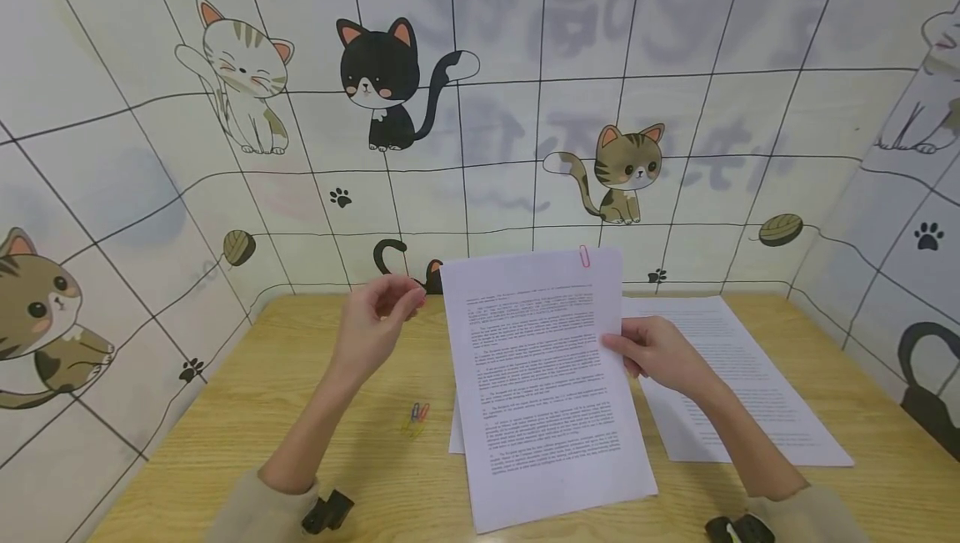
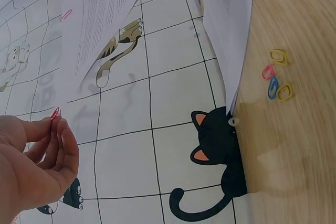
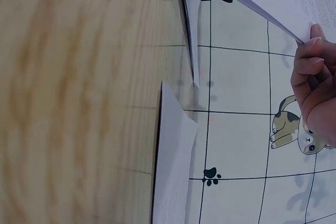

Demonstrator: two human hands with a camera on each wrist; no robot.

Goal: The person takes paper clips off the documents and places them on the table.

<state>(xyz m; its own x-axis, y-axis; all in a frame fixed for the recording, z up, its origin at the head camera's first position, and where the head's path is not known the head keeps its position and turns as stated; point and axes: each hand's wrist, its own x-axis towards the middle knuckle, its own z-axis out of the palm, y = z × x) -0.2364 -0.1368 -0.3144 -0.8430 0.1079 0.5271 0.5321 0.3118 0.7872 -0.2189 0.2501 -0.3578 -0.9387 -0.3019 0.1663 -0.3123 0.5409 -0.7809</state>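
Observation:
My right hand (image 1: 663, 351) pinches the right edge of a printed paper document (image 1: 543, 384), held up and tilted above the table. A pink paper clip (image 1: 585, 256) sits on its top edge, toward the right corner. Left of the document, my left hand (image 1: 372, 322) is raised, apart from the paper. Between its thumb and fingertips it pinches a small red paper clip (image 2: 55, 113), clearest in the left wrist view. In the right wrist view, the right hand (image 3: 317, 80) grips the paper's edge; part of that hand is cut off by the frame.
Several coloured paper clips (image 1: 416, 416) lie on the wooden table (image 1: 300, 443), left of the document. A printed paper stack (image 1: 750, 409) lies at the right. More paper (image 1: 456, 434) shows behind the held document. A cat-patterned wall covering (image 1: 495, 126) rises behind the table.

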